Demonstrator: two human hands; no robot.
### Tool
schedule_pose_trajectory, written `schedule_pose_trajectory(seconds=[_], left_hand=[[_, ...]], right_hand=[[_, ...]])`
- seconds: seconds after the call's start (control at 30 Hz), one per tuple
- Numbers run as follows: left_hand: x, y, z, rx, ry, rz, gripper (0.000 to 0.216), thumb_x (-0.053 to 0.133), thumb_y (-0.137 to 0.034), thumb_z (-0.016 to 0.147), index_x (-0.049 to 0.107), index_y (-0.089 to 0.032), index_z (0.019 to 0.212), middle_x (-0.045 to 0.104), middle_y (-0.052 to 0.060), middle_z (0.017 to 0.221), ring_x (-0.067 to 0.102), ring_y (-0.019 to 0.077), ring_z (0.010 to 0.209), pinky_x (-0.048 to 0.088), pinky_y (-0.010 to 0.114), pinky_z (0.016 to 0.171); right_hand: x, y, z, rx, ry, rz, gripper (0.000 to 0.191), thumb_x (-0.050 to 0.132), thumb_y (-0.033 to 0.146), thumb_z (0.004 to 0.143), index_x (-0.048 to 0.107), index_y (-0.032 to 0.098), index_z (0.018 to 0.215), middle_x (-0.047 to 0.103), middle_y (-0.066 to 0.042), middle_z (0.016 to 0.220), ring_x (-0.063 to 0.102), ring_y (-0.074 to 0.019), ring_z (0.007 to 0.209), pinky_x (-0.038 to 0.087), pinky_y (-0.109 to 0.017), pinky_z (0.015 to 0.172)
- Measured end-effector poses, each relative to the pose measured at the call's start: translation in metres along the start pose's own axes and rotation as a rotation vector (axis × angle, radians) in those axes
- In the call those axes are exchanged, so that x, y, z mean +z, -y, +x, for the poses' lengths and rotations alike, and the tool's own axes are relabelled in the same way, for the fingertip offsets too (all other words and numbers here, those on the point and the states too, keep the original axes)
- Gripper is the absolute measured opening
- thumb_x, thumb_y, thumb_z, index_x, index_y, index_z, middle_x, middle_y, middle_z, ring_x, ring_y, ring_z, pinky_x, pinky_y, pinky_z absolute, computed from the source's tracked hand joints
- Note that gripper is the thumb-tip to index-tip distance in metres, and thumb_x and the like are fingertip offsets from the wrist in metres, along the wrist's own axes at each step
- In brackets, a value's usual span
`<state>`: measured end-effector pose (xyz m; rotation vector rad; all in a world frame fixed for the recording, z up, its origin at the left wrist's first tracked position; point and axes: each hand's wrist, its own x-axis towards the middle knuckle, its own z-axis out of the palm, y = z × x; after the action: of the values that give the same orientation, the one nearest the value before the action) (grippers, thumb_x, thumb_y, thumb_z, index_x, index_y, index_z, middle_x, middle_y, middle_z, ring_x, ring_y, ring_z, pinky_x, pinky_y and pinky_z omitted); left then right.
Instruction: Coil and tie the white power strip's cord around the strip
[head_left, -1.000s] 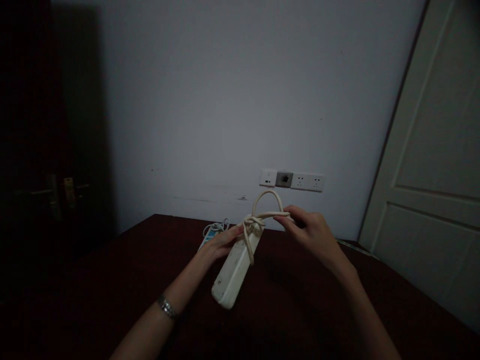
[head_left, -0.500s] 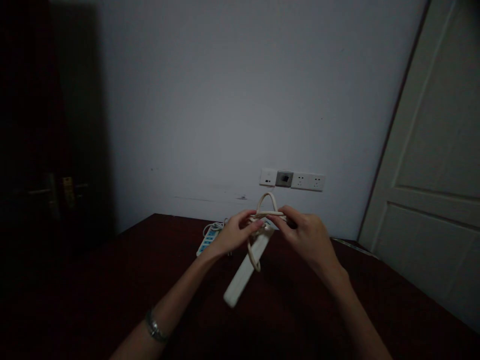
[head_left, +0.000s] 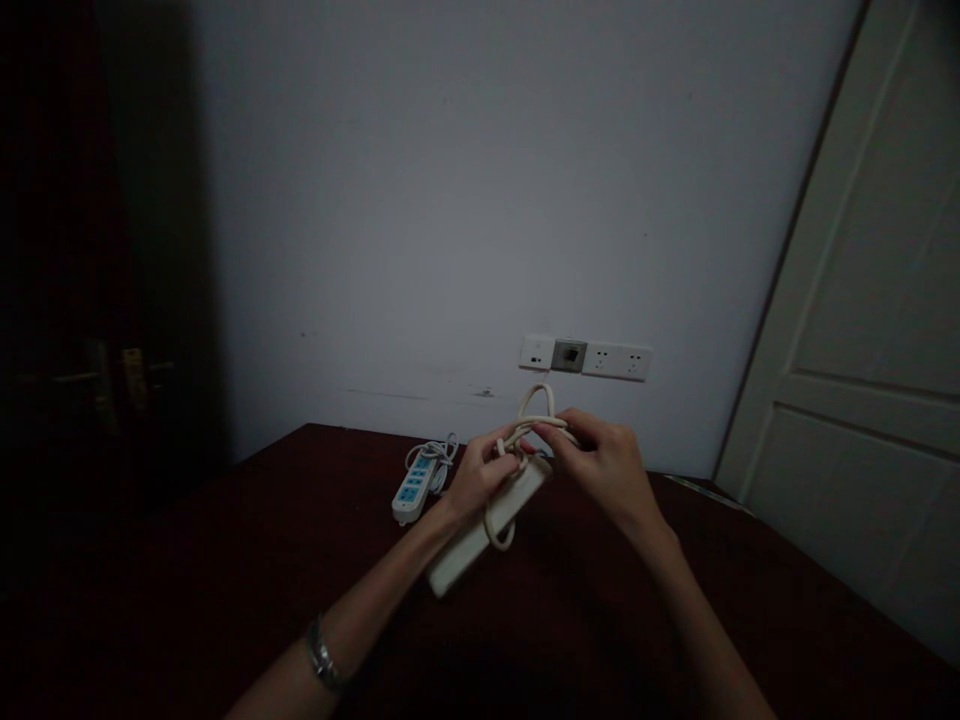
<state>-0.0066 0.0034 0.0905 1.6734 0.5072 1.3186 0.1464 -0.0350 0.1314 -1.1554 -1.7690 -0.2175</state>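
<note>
A white power strip (head_left: 471, 548) hangs tilted above the table, its lower end toward the left. Its off-white cord (head_left: 537, 390) is bunched in loops at the upper end, with one loop standing up and another drooping across the strip. My left hand (head_left: 484, 475) is closed around the bunched cord near the strip's upper end. On the right, my right hand (head_left: 604, 460) pinches the cord between thumb and fingers. Palm and fingers hide part of the cord, and its plug cannot be made out.
A second power strip (head_left: 412, 490) with blue sockets and a coiled white cord lies on the dark red table (head_left: 300, 520), left of my hands. Wall sockets (head_left: 616, 361) sit on the wall behind. A pale door (head_left: 862, 400) stands at the right.
The held strip has swung so its lower end is farther left and a little higher. My left hand has shifted slightly left and down, and the second strip shows more fully.
</note>
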Motion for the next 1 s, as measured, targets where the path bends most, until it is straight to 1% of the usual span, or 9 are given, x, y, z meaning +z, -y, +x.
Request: schedule_pose_trajectory(seconds=[0.13,0.27,0.37,0.43,0.57,0.7,0.83,0.93,1.0], left_hand=[[0.004,-0.002,-0.003,-0.018,0.018,0.029,0.022,0.05,-0.02,0.068,0.063,-0.012,0.083,0.056,0.001,0.071,0.048,0.0118,0.065,0.035,0.023,0.061],[-0.002,-0.007,-0.002,-0.001,0.064,0.109,0.025,0.058,-0.029,0.074,0.061,-0.013,0.092,0.059,0.004,0.079,0.051,0.0136,0.073,0.038,0.025,0.068],[-0.009,-0.006,0.001,0.023,0.129,0.117,0.029,0.064,-0.032,0.073,0.062,-0.013,0.095,0.061,0.007,0.087,0.053,0.0151,0.079,0.04,0.027,0.072],[-0.013,-0.002,0.002,0.019,0.144,0.083,0.035,0.067,-0.028,0.071,0.061,-0.013,0.102,0.062,0.008,0.093,0.055,0.0154,0.08,0.041,0.028,0.073],[-0.018,0.009,0.005,-0.019,0.114,-0.099,0.061,0.07,-0.021,0.066,0.05,-0.016,0.123,0.064,0.01,0.103,0.058,0.0171,0.087,0.042,0.033,0.081],[-0.021,0.012,0.006,-0.036,0.107,-0.189,0.069,0.069,-0.013,0.061,0.048,-0.016,0.127,0.066,0.008,0.098,0.059,0.0178,0.091,0.041,0.034,0.086],[-0.021,0.001,0.003,-0.016,0.197,-0.101,0.062,0.062,-0.01,0.062,0.052,-0.015,0.123,0.067,0.006,0.093,0.059,0.0173,0.088,0.041,0.033,0.084],[-0.021,-0.009,0.0,0.018,0.241,-0.001,0.047,0.055,-0.01,0.064,0.062,-0.014,0.11,0.066,0.005,0.087,0.057,0.0161,0.081,0.041,0.029,0.077],[-0.022,-0.013,-0.002,0.009,0.272,0.037,0.036,0.053,-0.01,0.065,0.066,-0.013,0.098,0.064,0.005,0.083,0.055,0.0146,0.076,0.04,0.027,0.071]], right_hand=[[0.001,-0.004,0.003,0.053,0.02,0.091,0.035,0.053,0.046,0.081,0.065,0.016,0.067,0.051,0.002,0.053,0.042,-0.0091,0.049,0.028,-0.021,0.049],[-0.001,-0.007,0.005,0.106,0.037,0.207,0.034,0.053,0.045,0.08,0.067,0.015,0.072,0.051,0.002,0.056,0.042,-0.0096,0.052,0.03,-0.022,0.049],[-0.004,-0.008,0.006,0.145,0.056,0.256,0.034,0.054,0.046,0.079,0.067,0.015,0.074,0.05,0.002,0.055,0.04,-0.0093,0.05,0.029,-0.022,0.048],[-0.005,-0.007,0.007,0.162,0.075,0.288,0.034,0.054,0.046,0.079,0.066,0.015,0.073,0.05,0.002,0.055,0.039,-0.0091,0.05,0.028,-0.022,0.047],[-0.005,-0.005,0.007,0.171,0.137,0.347,0.033,0.054,0.046,0.079,0.065,0.015,0.073,0.051,0.001,0.056,0.041,-0.0093,0.05,0.029,-0.022,0.047],[-0.005,-0.005,0.005,0.198,0.137,0.383,0.034,0.054,0.048,0.079,0.063,0.015,0.078,0.05,0.002,0.054,0.041,-0.0093,0.048,0.03,-0.022,0.046],[-0.005,-0.004,0.004,0.217,0.065,0.367,0.036,0.058,0.048,0.076,0.058,0.016,0.091,0.045,0.005,0.049,0.036,-0.0085,0.043,0.026,-0.021,0.043],[-0.005,0.0,0.003,0.178,0.039,0.322,0.044,0.058,0.047,0.077,0.055,0.018,0.11,0.045,0.006,0.05,0.037,-0.0091,0.044,0.027,-0.022,0.045],[-0.005,0.002,0.003,0.151,0.034,0.314,0.055,0.057,0.046,0.079,0.046,0.019,0.126,0.044,0.007,0.051,0.038,-0.01,0.045,0.028,-0.022,0.046]])
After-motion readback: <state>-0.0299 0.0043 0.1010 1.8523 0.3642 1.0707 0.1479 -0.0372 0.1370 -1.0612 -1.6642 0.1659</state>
